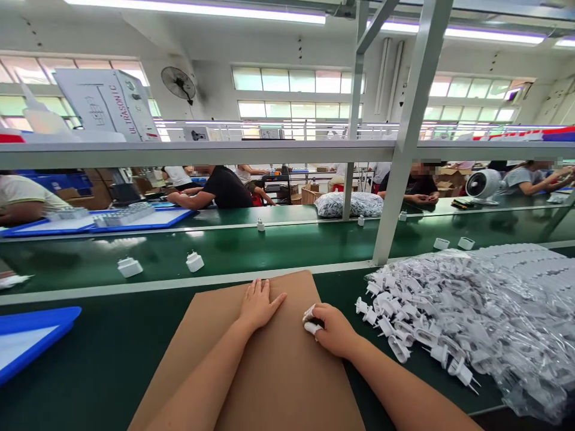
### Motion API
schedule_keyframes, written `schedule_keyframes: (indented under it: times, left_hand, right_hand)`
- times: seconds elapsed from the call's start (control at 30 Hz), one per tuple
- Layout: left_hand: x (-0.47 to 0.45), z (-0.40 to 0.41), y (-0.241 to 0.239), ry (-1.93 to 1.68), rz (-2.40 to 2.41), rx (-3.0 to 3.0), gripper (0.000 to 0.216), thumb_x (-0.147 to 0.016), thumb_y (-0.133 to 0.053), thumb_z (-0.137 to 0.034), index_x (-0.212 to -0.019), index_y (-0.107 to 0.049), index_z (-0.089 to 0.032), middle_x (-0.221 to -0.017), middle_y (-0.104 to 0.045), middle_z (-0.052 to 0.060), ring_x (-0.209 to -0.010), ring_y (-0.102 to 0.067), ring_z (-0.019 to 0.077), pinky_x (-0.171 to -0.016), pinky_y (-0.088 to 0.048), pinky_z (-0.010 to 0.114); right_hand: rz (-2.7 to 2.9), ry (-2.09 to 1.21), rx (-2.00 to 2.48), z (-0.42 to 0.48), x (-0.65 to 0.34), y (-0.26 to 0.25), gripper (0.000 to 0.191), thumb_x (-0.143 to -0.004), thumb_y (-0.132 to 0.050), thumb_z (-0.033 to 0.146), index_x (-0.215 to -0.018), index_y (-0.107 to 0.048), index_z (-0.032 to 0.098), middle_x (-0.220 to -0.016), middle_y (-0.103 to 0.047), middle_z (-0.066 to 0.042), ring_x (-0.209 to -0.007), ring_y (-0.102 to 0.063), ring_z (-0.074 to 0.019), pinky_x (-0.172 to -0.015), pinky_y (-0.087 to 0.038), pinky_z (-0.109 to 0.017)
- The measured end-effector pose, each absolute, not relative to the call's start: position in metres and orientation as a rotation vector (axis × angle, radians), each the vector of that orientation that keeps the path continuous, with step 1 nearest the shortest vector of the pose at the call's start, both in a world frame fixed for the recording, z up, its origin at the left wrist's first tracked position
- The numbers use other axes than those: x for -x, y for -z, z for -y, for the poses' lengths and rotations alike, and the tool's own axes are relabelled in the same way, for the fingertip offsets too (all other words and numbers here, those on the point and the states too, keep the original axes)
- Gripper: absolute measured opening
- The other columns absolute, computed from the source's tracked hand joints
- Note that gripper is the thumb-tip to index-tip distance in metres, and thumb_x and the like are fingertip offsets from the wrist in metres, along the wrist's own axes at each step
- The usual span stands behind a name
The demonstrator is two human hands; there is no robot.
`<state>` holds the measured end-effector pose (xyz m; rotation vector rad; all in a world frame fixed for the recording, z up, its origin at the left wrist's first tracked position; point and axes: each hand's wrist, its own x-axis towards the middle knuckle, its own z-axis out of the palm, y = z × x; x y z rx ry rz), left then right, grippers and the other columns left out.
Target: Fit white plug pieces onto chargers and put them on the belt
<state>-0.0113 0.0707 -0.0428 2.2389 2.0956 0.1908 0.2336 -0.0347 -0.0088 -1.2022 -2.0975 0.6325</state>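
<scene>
The cardboard [278, 371] is lying on the dark green bench [112, 353], directly beneath the left hand [260, 306], its near part running out of view at the bottom. The left fingers are lying flat and straight on it, the thumb spreading away from them, the fingertips reaching its far edge. The right hand [335, 330] is crossing the cardboard's right edge, with thumb and forefinger curving inward above the surface; both tips are wearing white covers [313, 328], and a small gap is showing between them. The other right fingers are hiding behind the hand, so whether they are gripping the edge cannot be told. To the right, white plugs [404, 326] are lying in a heap, many spilling from a clear bag [516, 323], well apart from the fingers. A blue tray [67, 314] is sitting to the left, while two white adapters [130, 267] are standing on the green belt [233, 242] beyond.
</scene>
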Motion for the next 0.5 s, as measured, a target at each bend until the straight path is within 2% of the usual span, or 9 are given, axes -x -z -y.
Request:
schedule_keyframes:
  times: [0.23,0.5]
  left_hand:
    - [0.014,-0.069,0.046,-0.202,-2.104,-2.243,0.100,-0.096,-0.029,-0.077,-0.163,-0.033,-0.002,-0.172,-0.021,0.021,-0.162,-0.016,0.0344,-0.132,-0.016,0.048]
    - [0.020,-0.067,0.044,-0.152,-2.092,-2.282,0.096,-0.097,-0.030,-0.072,-0.163,-0.032,-0.002,-0.172,-0.021,0.020,-0.162,-0.014,0.0332,-0.132,-0.016,0.047]
  right_hand:
    - [2.128,-0.636,1.231,0.033,-0.233,0.011,0.012,-0.085,-0.068,0.011,-0.091,-0.073,0.020,-0.098,-0.072,-0.004,-0.096,-0.065,-0.0209,-0.084,-0.049,-0.032]
    - [2.174,-0.517,1.293,0.034,-0.225,0.022,0.012,-0.081,-0.072,0.012,-0.090,-0.073,0.020,-0.102,-0.068,-0.005,-0.098,-0.063,-0.0230,-0.083,-0.049,-0.034]
